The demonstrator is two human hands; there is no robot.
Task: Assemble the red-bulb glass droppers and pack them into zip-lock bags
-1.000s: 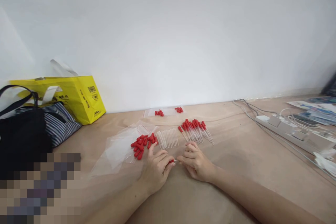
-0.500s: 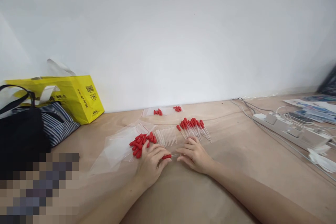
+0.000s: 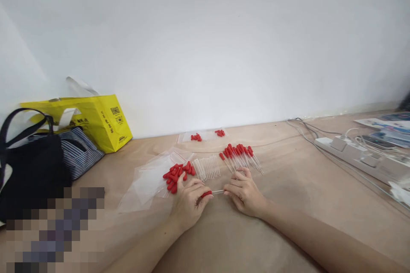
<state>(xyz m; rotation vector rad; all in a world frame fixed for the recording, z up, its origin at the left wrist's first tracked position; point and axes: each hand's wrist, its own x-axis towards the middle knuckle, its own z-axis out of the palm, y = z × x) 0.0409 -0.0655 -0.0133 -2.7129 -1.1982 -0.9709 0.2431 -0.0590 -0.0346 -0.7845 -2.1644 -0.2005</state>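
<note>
A red rubber bulb [image 3: 206,194] is pinched between the thumb and fingers of my left hand [image 3: 189,200]. From it a clear glass tube [image 3: 218,192] runs right, its far end gripped in the fingertips of my right hand [image 3: 245,192]. Loose red bulbs [image 3: 174,175] are piled just beyond my left hand, partly on clear zip bags [image 3: 142,181]. A row of bare clear tubes [image 3: 206,167] lies beyond the gap between my hands. Past my right hand, several tubes with red bulbs on them [image 3: 240,153] lie fanned out.
Near the wall lies a clear bag with small red bulbs and tubes [image 3: 208,135]. At left are a yellow bag [image 3: 110,123], a striped pouch [image 3: 78,151] and a black bag [image 3: 35,170]. A power strip [image 3: 361,158] with cables and papers [image 3: 390,130] are at right.
My right fingers have closed around the tube's end, where they were more spread before. The whole view has shifted slightly, so things appear further right.
</note>
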